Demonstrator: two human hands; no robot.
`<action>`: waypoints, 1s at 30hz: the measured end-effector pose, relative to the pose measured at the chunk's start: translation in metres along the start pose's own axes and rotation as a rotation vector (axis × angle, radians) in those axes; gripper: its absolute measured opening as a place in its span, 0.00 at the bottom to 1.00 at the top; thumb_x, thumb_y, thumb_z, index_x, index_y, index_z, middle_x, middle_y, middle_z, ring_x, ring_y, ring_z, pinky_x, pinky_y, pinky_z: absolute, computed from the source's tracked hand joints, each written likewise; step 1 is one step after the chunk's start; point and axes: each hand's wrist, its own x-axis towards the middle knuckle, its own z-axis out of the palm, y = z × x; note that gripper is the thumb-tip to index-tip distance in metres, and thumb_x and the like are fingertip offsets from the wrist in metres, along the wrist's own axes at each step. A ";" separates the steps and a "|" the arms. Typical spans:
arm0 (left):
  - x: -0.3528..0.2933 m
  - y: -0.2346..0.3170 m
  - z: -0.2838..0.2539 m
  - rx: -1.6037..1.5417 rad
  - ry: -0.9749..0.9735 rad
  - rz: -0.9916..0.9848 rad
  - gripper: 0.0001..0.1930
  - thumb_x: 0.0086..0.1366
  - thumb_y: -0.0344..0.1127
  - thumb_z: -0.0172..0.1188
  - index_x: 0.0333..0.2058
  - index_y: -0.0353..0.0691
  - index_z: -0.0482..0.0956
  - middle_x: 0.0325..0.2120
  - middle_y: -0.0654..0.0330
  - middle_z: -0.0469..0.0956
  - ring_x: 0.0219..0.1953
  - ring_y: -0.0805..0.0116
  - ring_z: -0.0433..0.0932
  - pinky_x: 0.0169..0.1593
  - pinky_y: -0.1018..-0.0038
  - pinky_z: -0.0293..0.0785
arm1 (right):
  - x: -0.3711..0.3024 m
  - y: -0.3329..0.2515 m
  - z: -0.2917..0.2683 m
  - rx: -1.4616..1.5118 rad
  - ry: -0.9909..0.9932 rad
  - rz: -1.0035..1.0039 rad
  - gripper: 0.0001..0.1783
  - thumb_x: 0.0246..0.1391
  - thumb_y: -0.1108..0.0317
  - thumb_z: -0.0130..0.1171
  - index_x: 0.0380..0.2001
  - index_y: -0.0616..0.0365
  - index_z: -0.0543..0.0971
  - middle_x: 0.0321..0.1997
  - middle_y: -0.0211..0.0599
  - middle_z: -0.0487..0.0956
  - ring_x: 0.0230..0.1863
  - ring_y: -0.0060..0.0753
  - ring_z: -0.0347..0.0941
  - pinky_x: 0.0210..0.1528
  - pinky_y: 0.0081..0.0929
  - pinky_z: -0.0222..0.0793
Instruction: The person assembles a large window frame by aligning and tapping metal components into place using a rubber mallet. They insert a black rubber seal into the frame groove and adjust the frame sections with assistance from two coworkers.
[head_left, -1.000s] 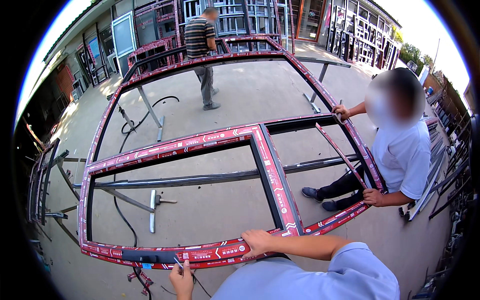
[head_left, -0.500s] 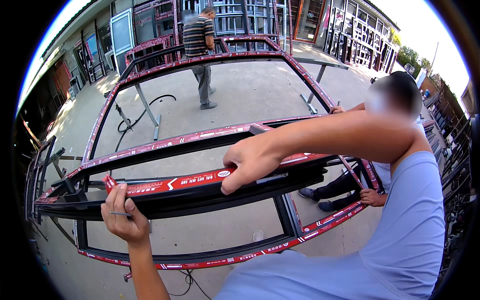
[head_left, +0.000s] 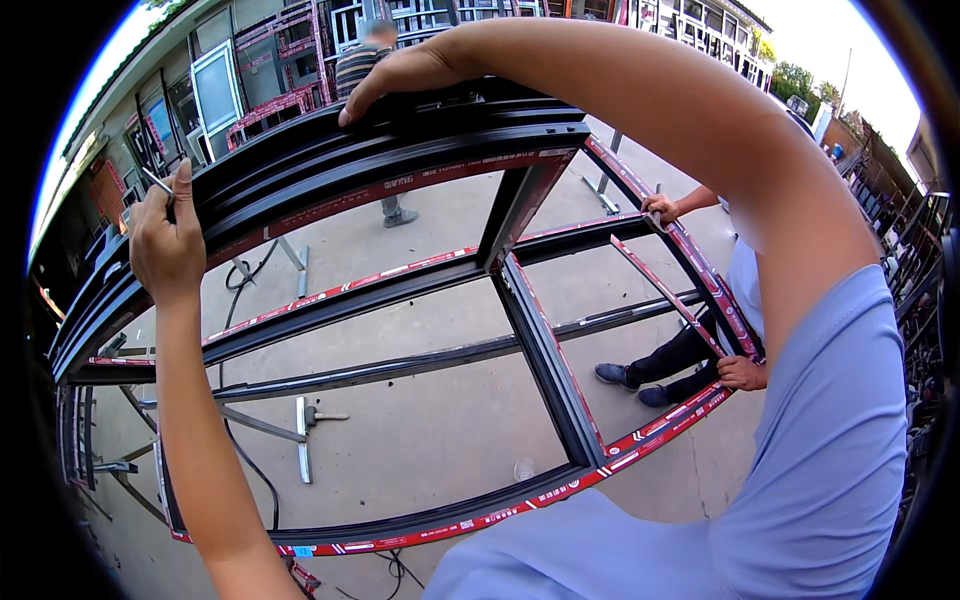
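A long black metal frame (head_left: 400, 150) with red printed film is raised and tilted in front of me. My left hand (head_left: 170, 245) grips its rail toward the left, thumb up, with most fingers hidden. A thin grey rod (head_left: 157, 184) sticks out by that thumb; its kind is unclear. Over the top of the same rail curls my right hand (head_left: 405, 78), thumb on the near side and fingertips hidden behind it. A short black crossbar (head_left: 512, 215) runs down from the raised rail toward the larger frame (head_left: 545, 370) lying below.
At right, a co-worker's hands (head_left: 740, 373) hold the larger frame's end beside a loose red-filmed strip (head_left: 668, 290). A mallet (head_left: 328, 415) lies by a metal stand foot (head_left: 303, 440). A black cable (head_left: 245, 450) crosses the concrete. Another person (head_left: 360, 65) stands beyond.
Both my hands have lifted the black frame's rail up and away, its dark underside profile now facing me. The right arm is raised higher. The co-worker's hands still grip the right end.
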 end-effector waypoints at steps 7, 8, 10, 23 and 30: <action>-0.140 0.024 -0.122 -0.147 -0.067 0.211 0.10 0.77 0.40 0.61 0.42 0.39 0.83 0.37 0.57 0.85 0.38 0.56 0.77 0.49 0.63 0.72 | -0.113 -0.051 0.110 0.168 -0.473 -0.039 0.50 0.67 0.30 0.50 0.74 0.63 0.67 0.75 0.62 0.67 0.78 0.60 0.60 0.78 0.48 0.54; -0.172 0.024 -0.141 -0.134 -0.074 0.224 0.15 0.78 0.46 0.59 0.43 0.40 0.83 0.38 0.59 0.86 0.37 0.59 0.75 0.44 0.66 0.70 | -0.125 -0.052 0.147 0.159 -0.514 -0.073 0.48 0.68 0.31 0.50 0.70 0.66 0.69 0.68 0.66 0.73 0.72 0.64 0.67 0.72 0.50 0.62; -0.252 0.021 -0.179 -0.123 -0.171 0.209 0.21 0.79 0.54 0.55 0.44 0.40 0.84 0.41 0.60 0.87 0.38 0.62 0.73 0.43 0.68 0.68 | -0.162 -0.062 0.214 0.121 -0.581 -0.137 0.41 0.67 0.34 0.53 0.56 0.70 0.73 0.53 0.67 0.81 0.58 0.68 0.77 0.62 0.52 0.72; -0.460 0.050 -0.276 -0.102 -0.721 -0.338 0.08 0.70 0.33 0.61 0.30 0.37 0.81 0.30 0.56 0.80 0.32 0.49 0.74 0.36 0.57 0.69 | -0.263 -0.022 0.566 0.155 -0.041 -0.095 0.34 0.68 0.38 0.55 0.42 0.65 0.79 0.38 0.51 0.80 0.43 0.56 0.79 0.49 0.47 0.78; -0.469 0.074 -0.236 -0.119 -0.850 -0.374 0.10 0.69 0.36 0.65 0.31 0.35 0.81 0.29 0.54 0.79 0.32 0.48 0.75 0.36 0.55 0.70 | -0.264 -0.024 0.572 0.181 0.004 -0.039 0.30 0.69 0.40 0.56 0.40 0.62 0.81 0.37 0.48 0.80 0.43 0.52 0.80 0.48 0.44 0.78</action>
